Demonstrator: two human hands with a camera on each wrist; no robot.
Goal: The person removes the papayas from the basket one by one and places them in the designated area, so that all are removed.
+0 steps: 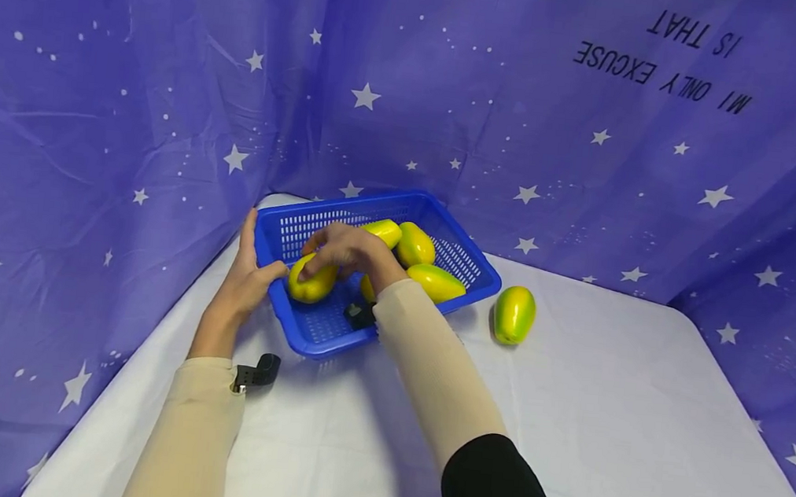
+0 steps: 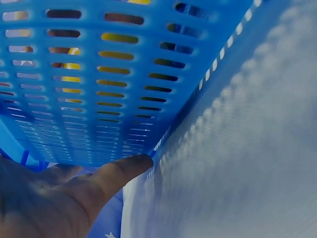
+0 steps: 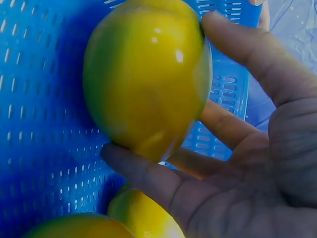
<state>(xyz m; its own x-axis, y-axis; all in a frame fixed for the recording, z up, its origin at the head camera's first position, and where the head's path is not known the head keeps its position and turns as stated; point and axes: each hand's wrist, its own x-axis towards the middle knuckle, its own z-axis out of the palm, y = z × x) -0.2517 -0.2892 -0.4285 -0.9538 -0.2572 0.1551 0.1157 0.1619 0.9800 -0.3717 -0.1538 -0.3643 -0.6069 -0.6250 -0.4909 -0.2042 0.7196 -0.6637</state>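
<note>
A blue plastic basket (image 1: 318, 344) with slotted walls stands toward the back of the table. My left hand (image 1: 244, 286) grips its left end, thumb over the rim and fingers along the outside; the left wrist view shows this hand (image 2: 74, 198) against the slotted blue plastic. Inside the basket, my right hand (image 1: 348, 248) holds a glossy yellow-green mango (image 1: 313, 279) near the left end. Up close, the thumb and fingers of the right hand (image 3: 237, 134) sit around this mango (image 3: 148, 74). Several other mangoes lie in the basket's right part, one of them a long mango (image 1: 437, 283).
One more mango (image 1: 514, 315) lies on the white tablecloth (image 1: 613, 394), right of the basket. A purple curtain with stars (image 1: 409, 123) hangs behind and at the sides. Beside the left wrist is a black strapped device (image 1: 259, 372).
</note>
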